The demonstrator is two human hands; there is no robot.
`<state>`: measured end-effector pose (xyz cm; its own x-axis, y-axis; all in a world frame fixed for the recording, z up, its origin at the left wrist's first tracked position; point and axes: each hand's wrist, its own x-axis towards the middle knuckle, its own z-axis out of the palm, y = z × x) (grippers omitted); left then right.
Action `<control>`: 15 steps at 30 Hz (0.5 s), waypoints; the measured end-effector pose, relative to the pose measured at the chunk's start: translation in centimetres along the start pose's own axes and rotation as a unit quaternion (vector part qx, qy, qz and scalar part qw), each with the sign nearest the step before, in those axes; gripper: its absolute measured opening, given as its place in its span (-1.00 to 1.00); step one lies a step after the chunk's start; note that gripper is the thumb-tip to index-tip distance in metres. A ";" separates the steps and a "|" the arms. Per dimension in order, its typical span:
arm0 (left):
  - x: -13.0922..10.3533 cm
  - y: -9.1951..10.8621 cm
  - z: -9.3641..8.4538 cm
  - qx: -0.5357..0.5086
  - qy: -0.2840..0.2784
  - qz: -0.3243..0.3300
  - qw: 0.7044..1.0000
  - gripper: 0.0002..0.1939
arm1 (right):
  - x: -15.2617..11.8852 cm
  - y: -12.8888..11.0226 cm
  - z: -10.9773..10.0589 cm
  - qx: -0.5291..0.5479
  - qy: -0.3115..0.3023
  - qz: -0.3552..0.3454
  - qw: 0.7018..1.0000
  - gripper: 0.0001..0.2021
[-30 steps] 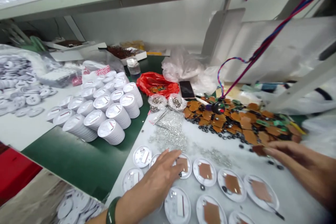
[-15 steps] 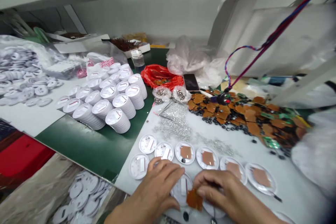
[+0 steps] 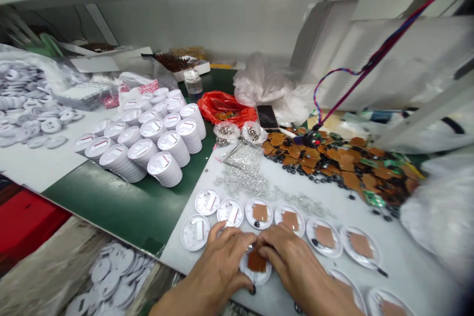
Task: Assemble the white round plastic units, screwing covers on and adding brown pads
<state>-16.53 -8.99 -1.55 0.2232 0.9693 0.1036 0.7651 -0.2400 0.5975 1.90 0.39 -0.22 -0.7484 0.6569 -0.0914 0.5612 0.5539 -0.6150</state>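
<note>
A brown circuit board point(image 3: 256, 261) sits over a white round plastic base point(image 3: 263, 277) in front of me. My right hand point(image 3: 296, 264) pinches the board's upper right edge with thumb and forefinger. My left hand point(image 3: 224, 261) curves around the base's left side, its forefinger at the top edge and its thumb low on the rim. Between the fingertips shows a small shiny bit, too small to name. A small black round part point(image 3: 253, 290) on a thin wire hangs at the base's lower edge. Further bases with boards point(image 3: 259, 213) lie behind and to the right.
White bases without boards point(image 3: 195, 233) lie at left. Stacks of white discs point(image 3: 165, 168) stand on the green mat. Small clear pieces point(image 3: 248, 173) lie behind the bases, and a heap of brown boards point(image 3: 348, 163) at right. A screwdriver point(image 3: 313, 137) hangs from a red-blue cord.
My right hand has moved left and brought the brown circuit board onto the white base. My left hand has closed in around that base. The view has shifted slightly.
</note>
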 end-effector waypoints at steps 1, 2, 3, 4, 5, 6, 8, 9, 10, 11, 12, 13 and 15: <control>-0.1 -0.2 0.3 0.001 0.010 0.003 1.000 -0.19 | 0.0 0.1 0.1 -0.016 0.009 -0.006 1.000 -0.76; -0.1 -0.3 0.5 0.003 0.021 0.008 1.000 -0.20 | 0.1 0.1 0.2 -0.031 0.018 -0.013 0.999 -0.75; -0.2 -0.5 0.7 0.005 0.031 0.012 0.999 -0.23 | 0.2 0.2 0.4 -0.046 0.026 -0.020 0.998 -0.75; -0.2 -0.6 0.8 0.011 0.035 0.019 0.999 -0.27 | 0.4 0.3 0.5 -0.061 0.034 -0.028 0.997 -0.74; -0.3 -0.7 0.9 0.021 0.036 0.028 0.999 -0.33 | 0.6 0.3 0.7 -0.075 0.043 -0.037 0.996 -0.74; -0.3 -0.9 0.9 0.036 0.036 0.040 0.998 -0.41 | 0.8 0.3 0.9 -0.088 0.051 -0.045 0.994 -0.74; -0.3 -1.2 1.1 0.071 0.045 0.068 0.994 -0.56 | 1.1 -0.1 1.5 -0.111 0.068 -0.061 0.990 -0.75; -0.2 -1.4 1.2 0.086 0.062 0.088 0.990 -0.62 | 1.2 -0.3 1.8 -0.123 0.077 -0.066 0.987 -0.76; -0.2 -1.5 1.5 0.096 0.086 0.105 0.986 -0.66 | 1.2 -0.6 2.0 -0.135 0.086 -0.070 0.985 -0.76; -0.2 -1.7 1.7 0.101 0.108 0.118 0.982 -0.68 | 1.1 -0.8 2.1 -0.145 0.093 -0.074 0.982 -0.77; -0.1 -2.0 2.1 0.103 0.132 0.131 0.977 -0.70 | 0.9 -0.8 1.9 -0.154 0.101 -0.076 0.980 -0.79; -0.1 -2.2 2.5 0.105 0.147 0.138 0.974 -0.72 | 0.6 -0.6 1.3 -0.162 0.112 -0.077 0.977 -0.80; 0.0 -2.6 3.1 0.111 0.190 0.157 0.963 -0.80 | 0.0 1.0 -1.0 -0.176 0.146 -0.064 0.971 -0.81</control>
<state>-16.64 -8.56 -5.61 0.2603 0.7866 0.5600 0.8150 -0.4899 0.3093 2.83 1.42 -0.07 -0.7168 0.6596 0.2262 0.5948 0.7477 -0.2953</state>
